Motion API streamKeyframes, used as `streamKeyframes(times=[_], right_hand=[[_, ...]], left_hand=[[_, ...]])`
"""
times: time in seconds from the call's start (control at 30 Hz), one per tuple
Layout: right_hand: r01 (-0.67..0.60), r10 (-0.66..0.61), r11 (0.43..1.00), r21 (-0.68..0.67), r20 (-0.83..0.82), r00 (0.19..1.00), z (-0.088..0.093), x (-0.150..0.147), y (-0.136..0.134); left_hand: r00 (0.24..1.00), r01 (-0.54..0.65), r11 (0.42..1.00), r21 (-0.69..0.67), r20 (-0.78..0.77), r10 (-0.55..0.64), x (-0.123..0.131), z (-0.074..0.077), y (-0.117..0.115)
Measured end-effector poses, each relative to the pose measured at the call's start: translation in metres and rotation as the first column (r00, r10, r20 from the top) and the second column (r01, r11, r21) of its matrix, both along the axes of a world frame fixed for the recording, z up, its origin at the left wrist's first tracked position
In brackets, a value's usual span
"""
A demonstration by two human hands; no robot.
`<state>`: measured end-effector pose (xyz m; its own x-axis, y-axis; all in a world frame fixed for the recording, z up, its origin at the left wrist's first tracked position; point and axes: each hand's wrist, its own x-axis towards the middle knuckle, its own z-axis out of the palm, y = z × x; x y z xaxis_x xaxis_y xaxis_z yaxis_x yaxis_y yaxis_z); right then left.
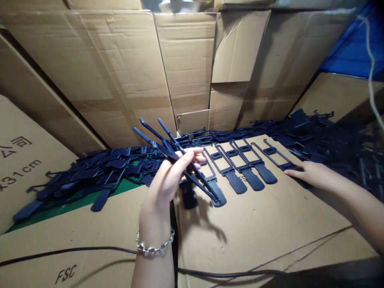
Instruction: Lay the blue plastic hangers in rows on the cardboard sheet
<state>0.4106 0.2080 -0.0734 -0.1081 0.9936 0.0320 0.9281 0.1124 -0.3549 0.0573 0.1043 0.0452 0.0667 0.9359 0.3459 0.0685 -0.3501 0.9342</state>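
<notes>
My left hand (pixel 169 178) is raised over the cardboard sheet (pixel 255 224), closed round a bundle of dark blue plastic clip parts (pixel 177 160) that fan out up-left and down-right. My right hand (pixel 309 174) reaches to the right, its fingers lying on a blue clip part (pixel 277 158) at the end of a row. Several of these parts (pixel 240 168) lie side by side in that row on the cardboard. A silver chain bracelet (pixel 154 245) is on my left wrist.
A long heap of the same blue parts (pixel 90 176) runs along the back, from left to far right (pixel 330 136). Cardboard box walls (pixel 186 64) rise behind. A black cable (pixel 75 251) crosses the near cardboard. A green surface (pixel 75 202) shows at left.
</notes>
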Motion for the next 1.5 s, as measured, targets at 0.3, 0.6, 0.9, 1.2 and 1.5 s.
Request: streamKeyframes(times=[0.3, 0.6, 0.9, 1.2, 1.5], right_hand=[[0.137, -0.130, 0.990, -0.041, 0.131, 0.983, 0.001, -0.026, 0.028], [-0.397, 0.355, 0.894, 0.210, 0.210, 0.911, 0.001, -0.069, -0.067], [-0.712, 0.689, 0.699, 0.062, 0.209, 0.694, -0.020, -0.106, -0.120], [-0.791, 0.732, 0.559, 0.249, 0.300, 0.612, -0.046, -0.104, -0.139], [-0.750, 0.663, 0.575, 0.326, 0.350, 0.661, -0.046, -0.122, -0.131]], left_hand=[[0.967, -0.037, 0.992, 0.124, -0.245, 0.067, -0.006, -0.004, 0.002], [0.884, -0.261, 0.935, 0.240, -0.330, 0.331, -0.011, 0.005, -0.008], [0.775, -0.415, 0.868, 0.274, -0.393, 0.495, -0.015, 0.009, -0.005], [0.745, -0.398, 0.867, 0.300, -0.446, 0.496, -0.013, 0.009, -0.006], [0.921, -0.307, 0.938, 0.159, -0.199, 0.335, -0.014, -0.006, 0.010]])
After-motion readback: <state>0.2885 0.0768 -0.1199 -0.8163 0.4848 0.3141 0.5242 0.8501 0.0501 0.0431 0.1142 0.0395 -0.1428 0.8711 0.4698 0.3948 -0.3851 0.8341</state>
